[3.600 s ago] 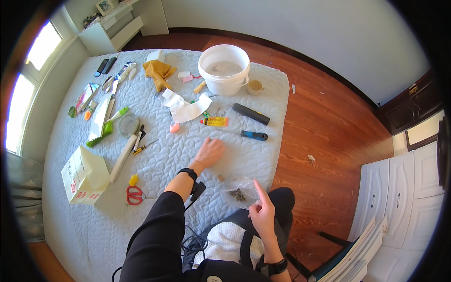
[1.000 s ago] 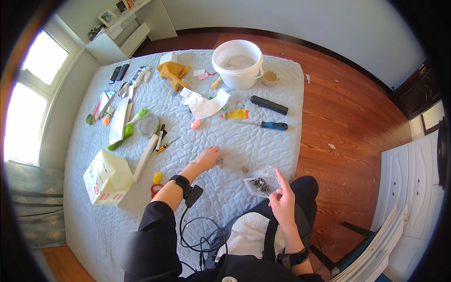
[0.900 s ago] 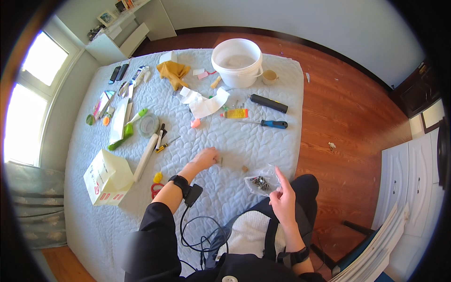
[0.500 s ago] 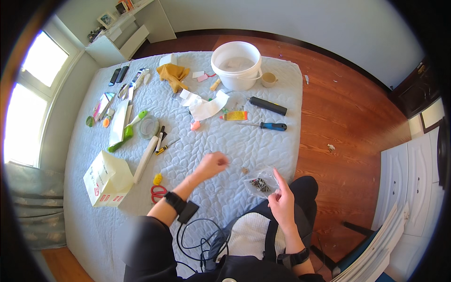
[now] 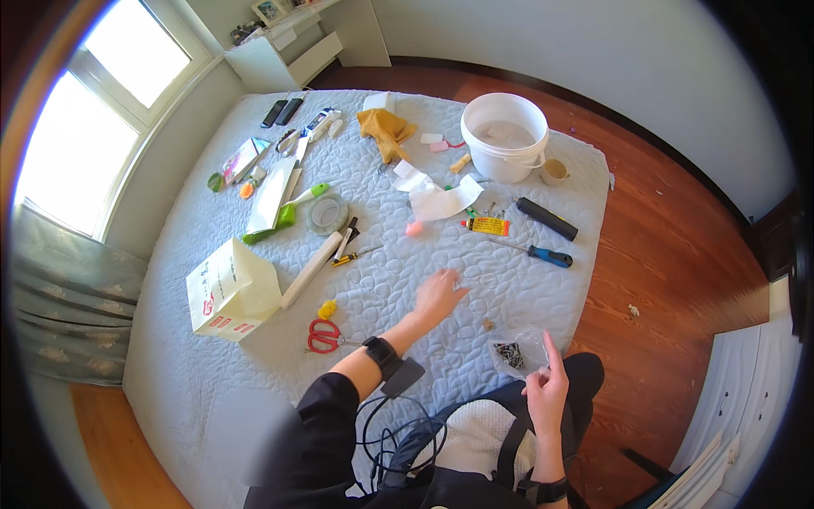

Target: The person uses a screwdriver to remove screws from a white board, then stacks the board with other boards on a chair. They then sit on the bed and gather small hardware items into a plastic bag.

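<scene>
My left hand [image 5: 441, 297] hangs over the middle of the quilted bed cover [image 5: 373, 293], its fingers apart and nothing seen in them. At the front right, my right hand [image 5: 547, 386] pinches the edge of a clear plastic bag [image 5: 532, 343], its index finger stretched along the side. Inside the bag lies a heap of dark and silvery screws [image 5: 510, 355]. A small brown piece [image 5: 487, 324] rests on the cover between the hands. Beyond my left hand are a pink lump [image 5: 414, 229], a yellow and red tube [image 5: 486, 226] and a blue-handled screwdriver [image 5: 549, 256].
A white bucket [image 5: 506, 136] stands at the back right beside a tan cup [image 5: 554, 172]. To the left are red scissors [image 5: 323, 336], a paper bag [image 5: 233, 293] and a green brush [image 5: 280, 219]. A black cable [image 5: 381, 441] loops near my lap.
The view has swung left, so the bed's things appear further right. My left hand's fingers have spread from a closed shape. My right hand keeps its hold on the bag.
</scene>
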Demonstrator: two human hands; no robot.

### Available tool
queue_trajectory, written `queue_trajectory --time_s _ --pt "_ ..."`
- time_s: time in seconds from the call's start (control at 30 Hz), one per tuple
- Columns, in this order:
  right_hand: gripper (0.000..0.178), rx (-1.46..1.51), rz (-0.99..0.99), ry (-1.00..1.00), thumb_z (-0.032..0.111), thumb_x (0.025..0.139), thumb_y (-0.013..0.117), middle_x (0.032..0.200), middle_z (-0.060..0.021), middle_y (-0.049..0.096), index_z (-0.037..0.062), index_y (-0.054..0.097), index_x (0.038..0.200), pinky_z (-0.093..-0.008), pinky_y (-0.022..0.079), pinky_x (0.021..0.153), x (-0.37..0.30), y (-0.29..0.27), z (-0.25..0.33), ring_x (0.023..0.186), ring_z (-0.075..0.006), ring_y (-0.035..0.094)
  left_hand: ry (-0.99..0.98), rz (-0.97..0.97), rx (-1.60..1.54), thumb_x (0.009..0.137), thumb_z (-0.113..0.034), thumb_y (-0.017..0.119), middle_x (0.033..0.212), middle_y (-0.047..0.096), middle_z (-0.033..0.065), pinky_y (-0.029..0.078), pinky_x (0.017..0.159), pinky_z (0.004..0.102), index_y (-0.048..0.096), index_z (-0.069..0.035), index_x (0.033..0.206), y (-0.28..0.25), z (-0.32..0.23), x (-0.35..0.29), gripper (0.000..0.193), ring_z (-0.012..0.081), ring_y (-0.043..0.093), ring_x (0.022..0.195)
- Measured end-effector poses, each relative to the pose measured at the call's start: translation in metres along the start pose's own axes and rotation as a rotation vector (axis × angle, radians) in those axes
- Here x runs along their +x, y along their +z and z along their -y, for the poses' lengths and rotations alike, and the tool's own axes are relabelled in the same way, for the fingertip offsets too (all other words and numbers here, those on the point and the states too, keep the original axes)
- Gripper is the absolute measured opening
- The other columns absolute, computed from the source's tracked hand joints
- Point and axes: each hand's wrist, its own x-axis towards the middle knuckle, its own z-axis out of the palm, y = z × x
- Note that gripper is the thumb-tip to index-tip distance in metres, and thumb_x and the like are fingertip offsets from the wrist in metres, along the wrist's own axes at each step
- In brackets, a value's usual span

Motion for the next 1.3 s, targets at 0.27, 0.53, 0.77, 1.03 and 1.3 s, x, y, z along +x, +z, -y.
queue_trajectory --time_s 0.27,0.53,0.77,1.03,1.3 --pt "0.072 0.039 0.023 0.016 -0.013 0.071 0.044 0.125 -0.0124 0.059 0.0048 0.043 0.140 -0.0207 0.042 0.050 0.002 0.000 0.001 0.054 -0.0067 0.046 0.006 0.193 -0.043 0.077 -0.020 0.069 0.088 0.065 0.0150 0.051 0.067 0.0433 0.061 -0.002 0.084 0.038 0.046 -0.007 0.021 0.0333 0.064 0.079" --pt "0.069 -0.059 -0.018 0.008 -0.011 0.073 0.050 0.096 -0.0086 0.062 0.0044 0.044 0.139 -0.0231 0.041 0.054 0.002 -0.002 -0.009 0.057 -0.0094 0.044 0.392 0.460 -0.521 0.077 -0.017 0.065 0.085 0.066 0.0147 0.050 0.065 0.0426 0.066 -0.004 0.084 -0.025 -0.071 0.004 0.014 0.0339 0.064 0.075" --pt "0.069 -0.069 -0.035 0.018 -0.011 0.072 0.050 0.111 -0.0116 0.064 0.0046 0.044 0.139 -0.0216 0.041 0.054 0.003 -0.006 -0.005 0.057 -0.0071 0.045 0.460 -0.094 -0.024 0.074 -0.015 0.067 0.101 0.063 0.0143 0.049 0.078 0.0417 0.062 -0.006 0.097 0.071 -0.045 0.125 0.024 0.0333 0.060 0.097" --pt "0.068 -0.069 -0.027 0.071 -0.009 0.073 0.051 0.102 -0.0096 0.064 0.0042 0.044 0.139 -0.0220 0.043 0.056 0.007 -0.009 -0.006 0.057 -0.0078 0.046 0.644 0.156 0.246 0.068 -0.008 0.067 0.102 0.056 0.0129 0.045 0.088 0.0427 0.055 -0.006 0.102 0.133 -0.081 0.142 0.036 0.0341 0.055 0.100" --pt "0.069 -0.054 -0.026 0.121 -0.010 0.074 0.051 0.116 -0.0116 0.064 0.0070 0.044 0.140 -0.0211 0.044 0.057 0.007 -0.016 -0.005 0.059 -0.0076 0.049 0.683 -0.116 0.450 0.078 -0.010 0.059 0.102 0.057 0.0086 0.044 0.086 0.0401 0.054 -0.007 0.106 0.140 -0.106 0.198 0.028 0.0259 0.055 0.101"
